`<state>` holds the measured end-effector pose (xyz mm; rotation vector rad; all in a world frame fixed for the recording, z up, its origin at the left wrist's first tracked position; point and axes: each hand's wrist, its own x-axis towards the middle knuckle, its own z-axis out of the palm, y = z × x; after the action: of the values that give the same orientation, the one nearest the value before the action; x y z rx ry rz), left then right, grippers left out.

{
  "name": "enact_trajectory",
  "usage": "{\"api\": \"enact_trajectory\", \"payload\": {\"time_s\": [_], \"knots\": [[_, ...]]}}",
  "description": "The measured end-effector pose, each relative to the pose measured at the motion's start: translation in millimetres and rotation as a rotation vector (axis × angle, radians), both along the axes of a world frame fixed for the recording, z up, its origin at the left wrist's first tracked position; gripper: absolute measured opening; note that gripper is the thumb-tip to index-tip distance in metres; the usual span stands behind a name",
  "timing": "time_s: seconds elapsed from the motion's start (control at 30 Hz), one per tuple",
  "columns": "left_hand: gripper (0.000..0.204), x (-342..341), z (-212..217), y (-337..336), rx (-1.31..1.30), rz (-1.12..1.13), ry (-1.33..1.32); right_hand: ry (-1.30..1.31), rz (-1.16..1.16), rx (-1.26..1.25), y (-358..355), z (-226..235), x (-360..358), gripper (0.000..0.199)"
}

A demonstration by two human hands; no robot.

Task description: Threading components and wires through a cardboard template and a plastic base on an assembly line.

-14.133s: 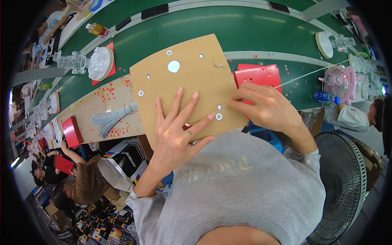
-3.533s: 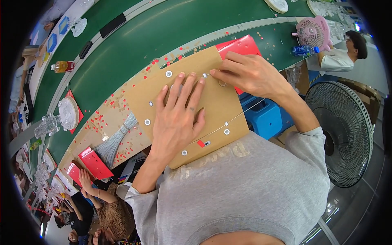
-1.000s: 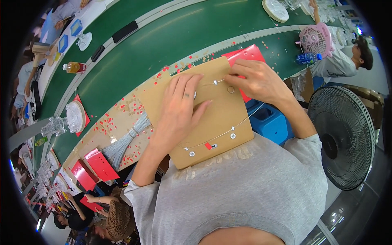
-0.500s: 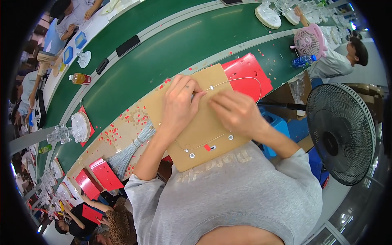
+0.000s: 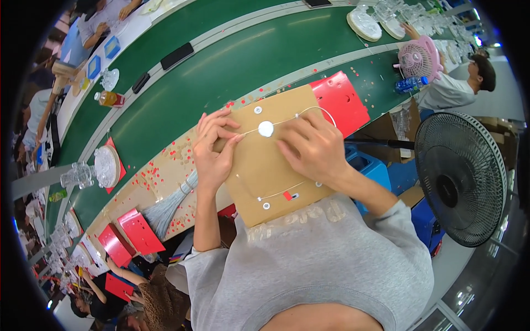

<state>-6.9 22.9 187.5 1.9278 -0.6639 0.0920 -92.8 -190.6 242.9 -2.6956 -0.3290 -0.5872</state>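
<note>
A brown cardboard panel (image 5: 259,165) with small round white fittings lies at the bench edge in front of me. A thin white wire (image 5: 309,110) runs across its top past a round white disc (image 5: 266,128) and loops over to the right. My left hand (image 5: 214,148) pinches the wire at the panel's left edge. My right hand (image 5: 312,149) rests on the panel right of the disc, fingers pressed on the wire. A second wire run and a small red tab (image 5: 287,195) sit near the panel's lower edge.
A red tray (image 5: 342,99) lies under the panel's right corner. A wide green conveyor belt (image 5: 221,71) runs behind. A bundle of grey wires (image 5: 165,209) and red boxes (image 5: 132,234) lie to the left. A black floor fan (image 5: 461,176) stands right. Other people sit along the line.
My head view has shifted. Both hands have moved up the panel to its top edge, and my left hand has gone from lying flat to pinching the wire beside the white disc.
</note>
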Motion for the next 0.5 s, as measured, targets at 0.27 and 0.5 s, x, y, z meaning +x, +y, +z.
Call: {"api": "enact_trajectory", "payload": {"time_s": [0.27,0.5], "knots": [[0.027,-20.4,-14.7,5.6,-0.464,0.137,0.148,0.148,0.418,0.316,11.3,-23.9,47.5,0.022],[0.082,-34.0,-2.9,4.2,-0.739,0.110,0.729,0.105,0.484,0.176,16.3,-21.5,51.8,0.040]]}}
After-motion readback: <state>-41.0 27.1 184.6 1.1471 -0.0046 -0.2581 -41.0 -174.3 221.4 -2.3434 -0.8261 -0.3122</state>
